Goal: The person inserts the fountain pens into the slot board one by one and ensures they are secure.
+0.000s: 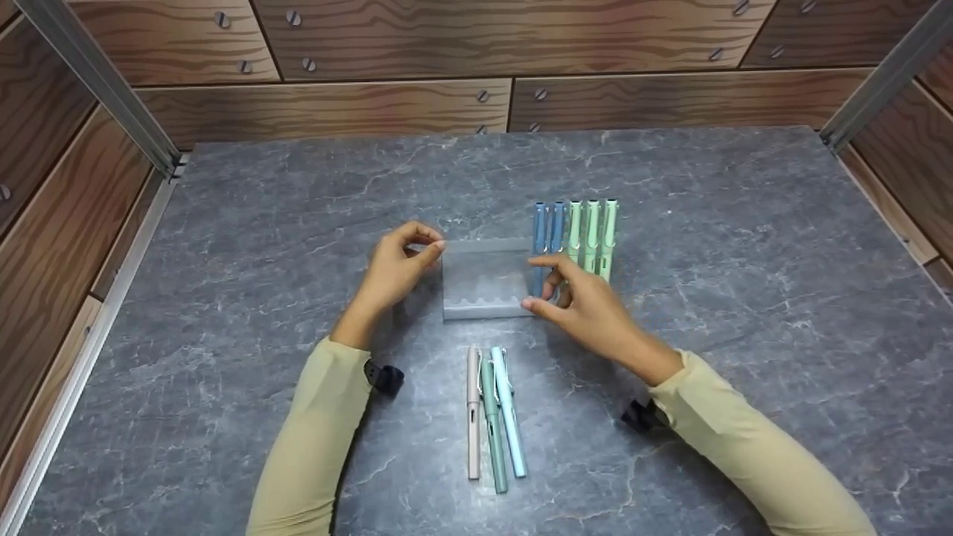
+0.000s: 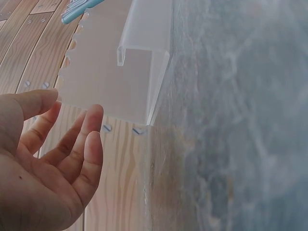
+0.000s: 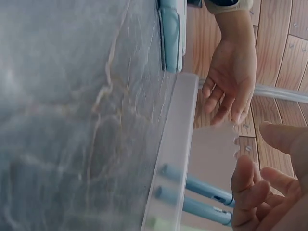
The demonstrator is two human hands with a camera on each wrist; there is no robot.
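Note:
A clear plastic pen stand (image 1: 488, 279) with a notched ledge lies between both hands. My left hand (image 1: 402, 264) is at its far left corner, thumb and index finger pinching the edge; the other fingers curve loosely in the left wrist view. Beside the right edge, my right hand (image 1: 584, 305) has thumb and index finger spread apart, close to the stand; contact is unclear. Two blue pens (image 1: 549, 227) and three light green pens (image 1: 593, 227) lie side by side beyond the right hand, which partly hides them.
Nearer the body lie a greyish-beige pen (image 1: 473, 417), a dark green pen (image 1: 493, 424) and a pale blue pen (image 1: 509, 417). The grey marbled table (image 1: 298, 208) is bordered by wood-patterned panels (image 1: 387, 41) and metal posts.

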